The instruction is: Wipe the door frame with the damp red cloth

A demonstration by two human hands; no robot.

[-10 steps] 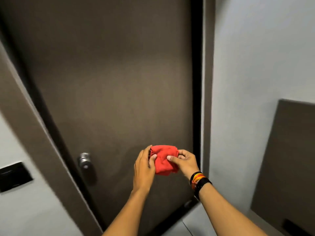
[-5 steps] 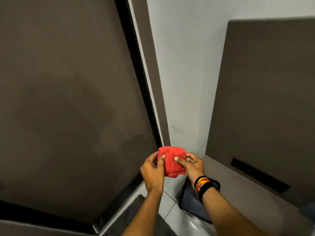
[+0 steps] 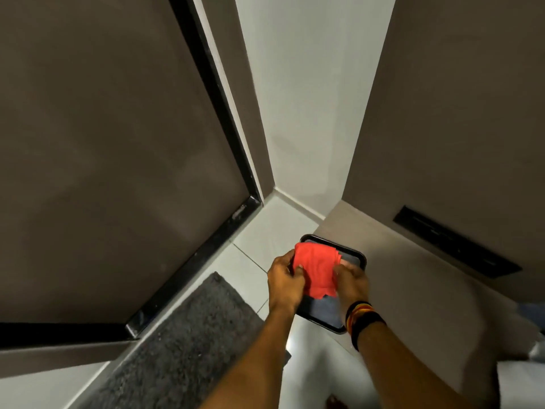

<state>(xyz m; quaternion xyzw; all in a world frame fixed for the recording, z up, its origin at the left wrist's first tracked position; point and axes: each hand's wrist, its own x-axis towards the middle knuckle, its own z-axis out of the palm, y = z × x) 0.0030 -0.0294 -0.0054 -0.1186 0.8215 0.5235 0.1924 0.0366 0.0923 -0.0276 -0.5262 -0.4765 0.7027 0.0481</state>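
Since half a second ago the view has tipped down, bringing a grey mat (image 3: 182, 338) and more of the floor (image 3: 265, 231) into sight. At far left stands the brown door (image 3: 103, 143), its black frame (image 3: 212, 93) running down beside it. Next, the left hand (image 3: 284, 283) pinches the left edge of the red cloth (image 3: 317, 271), while the right hand (image 3: 352, 283) grips its right edge. Both hold the bunched cloth above a dark tray (image 3: 321, 320), well apart from the frame.

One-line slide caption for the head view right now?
Both hands, left hand and right hand, bunch the red cloth above a dark tray, door frame unwiped.
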